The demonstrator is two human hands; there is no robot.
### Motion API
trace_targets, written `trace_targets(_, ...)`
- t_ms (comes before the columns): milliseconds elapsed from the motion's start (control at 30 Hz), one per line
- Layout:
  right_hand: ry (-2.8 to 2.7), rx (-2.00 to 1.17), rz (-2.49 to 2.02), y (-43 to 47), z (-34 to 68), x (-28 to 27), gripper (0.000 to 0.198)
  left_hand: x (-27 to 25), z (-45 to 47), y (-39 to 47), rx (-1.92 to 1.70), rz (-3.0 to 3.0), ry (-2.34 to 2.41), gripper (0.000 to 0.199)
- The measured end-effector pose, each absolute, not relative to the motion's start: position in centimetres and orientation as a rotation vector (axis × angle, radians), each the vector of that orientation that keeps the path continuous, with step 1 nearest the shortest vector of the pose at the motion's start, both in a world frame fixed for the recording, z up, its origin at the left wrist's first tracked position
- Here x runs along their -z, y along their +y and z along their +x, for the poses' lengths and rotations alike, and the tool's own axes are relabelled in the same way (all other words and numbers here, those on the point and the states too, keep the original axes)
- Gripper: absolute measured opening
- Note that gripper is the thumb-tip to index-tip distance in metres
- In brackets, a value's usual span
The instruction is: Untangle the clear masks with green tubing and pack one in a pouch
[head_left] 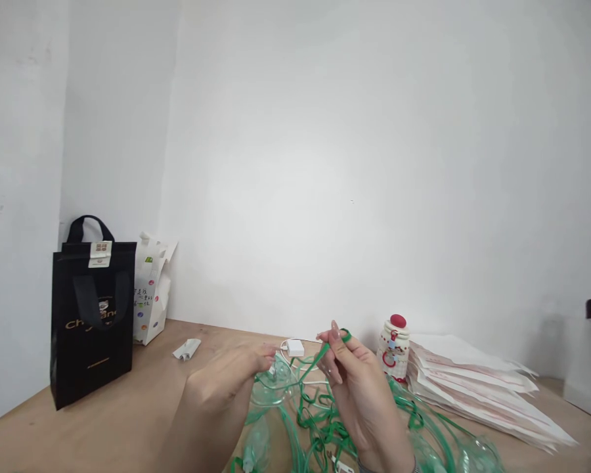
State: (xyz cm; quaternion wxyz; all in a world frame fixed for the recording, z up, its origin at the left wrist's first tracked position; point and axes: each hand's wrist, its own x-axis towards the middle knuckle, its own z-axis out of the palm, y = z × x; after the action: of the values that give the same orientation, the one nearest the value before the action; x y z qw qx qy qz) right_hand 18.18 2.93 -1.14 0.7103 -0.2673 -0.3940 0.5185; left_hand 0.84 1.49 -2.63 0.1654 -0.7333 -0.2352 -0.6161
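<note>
My left hand (221, 384) is closed at the edge of a clear green oxygen mask (274, 384), its thumb on top and its other fingers mostly hidden. From the mask a green elastic strap (321, 355) runs up to my right hand (357, 384), which pinches it between thumb and fingers, a loop showing above the fingertips. Below both hands lies a tangle of green straps and clear tubing (295, 433). Another clear mask part (257, 443) rests under my left wrist, and more clear green pieces (477, 453) lie right of my right wrist.
A black paper bag (92, 355) and a white printed bag (150, 295) stand at the left, near a scrap of white paper (186, 349). A white charger (295, 348) with a cable, a decorated bottle (394, 351) and stacked white paper packets (473, 381) sit toward the wall.
</note>
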Motion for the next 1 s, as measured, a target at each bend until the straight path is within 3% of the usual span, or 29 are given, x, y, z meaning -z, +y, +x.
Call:
trace_targets(167, -0.810, -1.084, -0.583, 2.7, 18.9, 0.9, 0.036, 2.7, 0.6, 1.5, 1.795, -2.122, -0.719, 0.028)
trace_targets(333, -1.063, -1.267, -0.638, 2.1, 17.6, 1.2, 0.031, 3.0, 0.9, 1.5, 1.833, -2.129, -0.852, 0.027)
trace_targets(500, -1.330, -1.196, -0.817, 2.0, 16.6, 1.8, 0.045, 3.2, 0.7, 1.2, 1.882, -2.107, -0.851, 0.029)
trace_targets(667, -1.503, -1.344, -0.896, 1.9, 17.0, 1.9, 0.050, 3.0, 0.8, 1.3, 1.871, -2.060, -0.810, 0.027)
trace_targets(1000, -1.583, -1.143, -0.823, 1.9, 16.5, 2.2, 0.047, 2.0, 0.3, 1.1, 1.758, -2.039, -0.712, 0.026)
